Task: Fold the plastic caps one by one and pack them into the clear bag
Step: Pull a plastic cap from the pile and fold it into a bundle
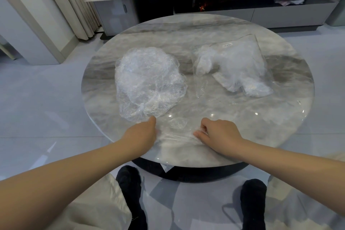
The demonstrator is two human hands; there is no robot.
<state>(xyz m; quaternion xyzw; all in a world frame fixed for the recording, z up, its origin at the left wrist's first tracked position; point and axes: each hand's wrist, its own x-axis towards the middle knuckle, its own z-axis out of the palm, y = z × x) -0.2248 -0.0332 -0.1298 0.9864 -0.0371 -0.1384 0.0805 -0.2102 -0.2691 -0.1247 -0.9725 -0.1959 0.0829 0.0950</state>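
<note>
A thin plastic cap (177, 134) is lying flat at the near edge of the round marble table (242, 117), between the two hands. The left hand (143, 132) is resting on its left end, but whether its fingers are gripping cannot be told. The right hand (218, 132) is pinching its right end with curled fingers. The pile of loose caps (149, 82) is sitting just beyond the left hand. The clear bag (233, 67), holding folded caps, is lying farther away on the right.
</note>
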